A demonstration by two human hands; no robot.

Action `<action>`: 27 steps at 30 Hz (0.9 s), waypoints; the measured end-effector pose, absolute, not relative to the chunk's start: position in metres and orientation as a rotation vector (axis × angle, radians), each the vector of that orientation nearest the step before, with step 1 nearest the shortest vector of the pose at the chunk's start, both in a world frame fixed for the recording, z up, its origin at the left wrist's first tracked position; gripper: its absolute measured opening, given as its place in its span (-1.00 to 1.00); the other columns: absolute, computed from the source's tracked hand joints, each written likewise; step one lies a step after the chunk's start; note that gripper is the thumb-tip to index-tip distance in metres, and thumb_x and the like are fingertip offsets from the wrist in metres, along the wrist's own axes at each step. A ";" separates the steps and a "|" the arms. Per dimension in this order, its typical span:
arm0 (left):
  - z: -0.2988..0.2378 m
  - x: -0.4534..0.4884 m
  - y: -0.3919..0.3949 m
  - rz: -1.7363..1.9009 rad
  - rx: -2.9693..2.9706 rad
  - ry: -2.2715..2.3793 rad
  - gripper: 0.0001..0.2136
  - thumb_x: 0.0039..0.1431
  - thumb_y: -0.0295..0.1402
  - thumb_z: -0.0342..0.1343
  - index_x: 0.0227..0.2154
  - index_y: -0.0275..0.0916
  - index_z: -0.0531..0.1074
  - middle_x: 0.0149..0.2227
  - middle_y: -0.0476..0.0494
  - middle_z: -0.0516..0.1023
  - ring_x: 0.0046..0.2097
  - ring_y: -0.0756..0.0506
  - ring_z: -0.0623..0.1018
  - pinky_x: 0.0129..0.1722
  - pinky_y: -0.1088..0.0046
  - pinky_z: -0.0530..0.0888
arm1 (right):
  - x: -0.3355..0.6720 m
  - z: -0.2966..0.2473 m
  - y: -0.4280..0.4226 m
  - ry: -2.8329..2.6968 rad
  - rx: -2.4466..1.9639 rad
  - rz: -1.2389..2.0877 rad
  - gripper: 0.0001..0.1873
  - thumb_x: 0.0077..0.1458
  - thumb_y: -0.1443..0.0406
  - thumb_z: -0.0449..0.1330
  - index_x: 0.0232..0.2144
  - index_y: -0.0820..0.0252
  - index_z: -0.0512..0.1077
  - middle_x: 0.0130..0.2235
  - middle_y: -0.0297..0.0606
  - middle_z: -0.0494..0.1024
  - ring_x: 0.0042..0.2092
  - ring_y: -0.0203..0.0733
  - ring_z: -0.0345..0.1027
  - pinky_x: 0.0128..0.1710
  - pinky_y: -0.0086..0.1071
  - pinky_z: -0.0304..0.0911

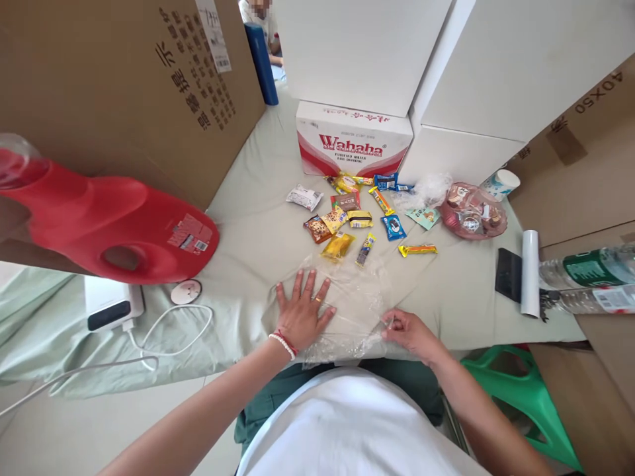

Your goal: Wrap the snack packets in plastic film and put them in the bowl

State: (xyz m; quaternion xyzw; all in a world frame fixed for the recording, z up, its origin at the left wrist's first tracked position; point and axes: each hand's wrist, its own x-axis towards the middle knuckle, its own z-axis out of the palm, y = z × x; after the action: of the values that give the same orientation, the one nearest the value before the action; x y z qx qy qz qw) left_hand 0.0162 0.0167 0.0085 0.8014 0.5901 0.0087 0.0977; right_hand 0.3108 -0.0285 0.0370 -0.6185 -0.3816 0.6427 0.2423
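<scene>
A clear plastic bag (354, 301) lies flat on the pale green cloth (248, 225) near the front edge. My left hand (303, 311) presses flat on the bag's left part, fingers spread. My right hand (409, 330) pinches the bag's right edge between thumb and fingers. Just beyond the bag lie several small wrapped snacks (360, 218), among them a yellow packet (338, 245), a blue packet (393, 227) and an orange bar (417, 249).
A red jug (114, 225) lies at left beside a white power bank (110, 305) with cable. A Wahaha carton (353, 140), white boxes, a pink plate of snacks (472, 211), a paper cup (502, 182), a white roll (530, 272), bottles (592, 277) and a green stool (520, 390).
</scene>
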 end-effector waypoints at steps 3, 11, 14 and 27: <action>0.011 0.016 0.016 0.011 2.353 1.748 -0.34 0.40 0.09 -0.12 0.47 -0.03 0.13 0.55 -0.31 -0.07 0.54 -0.52 -0.08 0.32 -0.53 -0.23 | 0.347 0.041 -0.030 -1.107 -1.769 1.757 -0.68 -0.24 0.17 0.47 -0.38 0.15 0.57 -0.53 -0.38 0.53 -0.46 -0.23 0.33 -0.42 -0.40 0.18; 0.011 0.018 0.014 0.039 2.355 1.748 -0.31 0.38 0.12 -0.10 0.47 -0.03 0.11 0.55 -0.28 -0.07 0.54 -0.52 -0.07 0.33 -0.53 -0.23 | 0.306 0.064 0.014 -1.619 -1.714 0.695 -0.66 0.29 0.06 0.14 -0.07 0.07 0.59 -0.13 -0.10 0.64 -0.15 0.00 0.48 -0.08 -0.12 0.42; 0.008 0.014 0.014 0.083 2.376 1.755 -0.25 0.39 0.13 -0.11 0.49 -0.17 0.07 0.54 -0.41 -0.12 0.53 -0.49 -0.01 0.35 -0.50 -0.20 | 0.275 0.047 0.027 -2.144 -1.464 0.624 -0.53 0.35 0.12 0.11 0.22 0.07 0.48 0.29 -0.06 0.46 0.31 0.11 0.28 0.33 0.04 0.21; 0.006 -0.018 0.025 0.062 2.455 1.618 -0.21 0.38 0.15 -0.11 0.50 -0.21 -0.01 0.53 -0.35 -0.04 0.53 -0.39 0.04 0.42 -0.35 -0.33 | 0.378 0.029 0.056 -2.190 -1.725 0.292 -0.56 0.41 0.17 0.00 0.09 0.21 0.57 0.03 0.02 0.62 0.06 0.13 0.46 0.13 0.05 0.37</action>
State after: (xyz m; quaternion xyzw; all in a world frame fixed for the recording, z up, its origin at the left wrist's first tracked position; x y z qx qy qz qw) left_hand -0.0177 0.0250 0.0064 0.8306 0.5474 0.0209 0.1003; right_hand 0.3778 0.0557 0.0289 -0.6065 -0.7702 0.1028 0.1686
